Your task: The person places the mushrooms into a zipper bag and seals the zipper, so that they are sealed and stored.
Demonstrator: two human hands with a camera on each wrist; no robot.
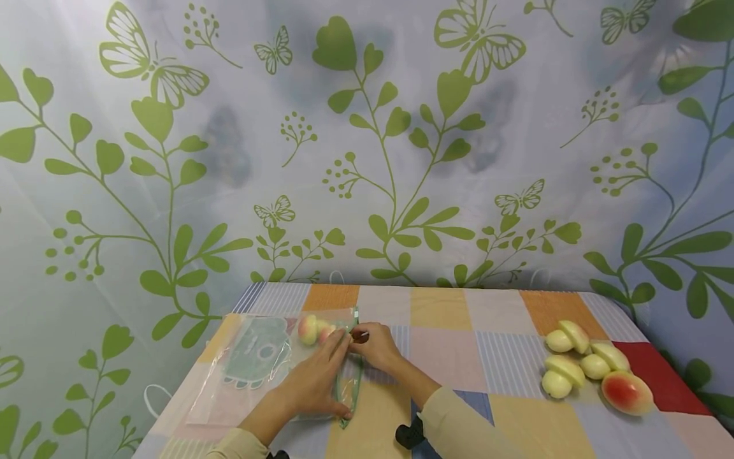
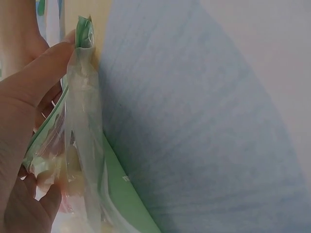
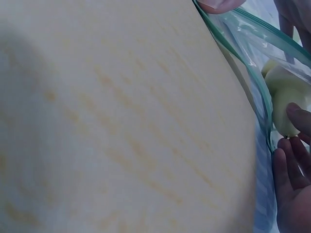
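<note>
A clear zip bag (image 1: 206, 401) with a green closure and a pale teal print lies at the table's left. My left hand (image 1: 312, 382) rests over its mouth, thumb and fingers on the parted lips; in the left wrist view the thumb (image 2: 58, 56) presses the green strip (image 2: 84, 34). At the opening, my right hand (image 1: 375, 347) holds a pale green mushroom-shaped piece (image 3: 286, 104), its fingers (image 3: 294, 170) around one end; the hands largely hide this piece in the head view. Red-and-yellow pieces (image 1: 308, 328) show through the bag's upper part.
Several pale yellow mushroom-shaped pieces (image 1: 564, 370) sit in a group at the table's right, beside a red-and-yellow rounded fruit (image 1: 627, 392). A patchwork cloth (image 1: 438, 357) covers the table. Behind it hangs a curtain (image 1: 367, 210) printed with green leaves and butterflies.
</note>
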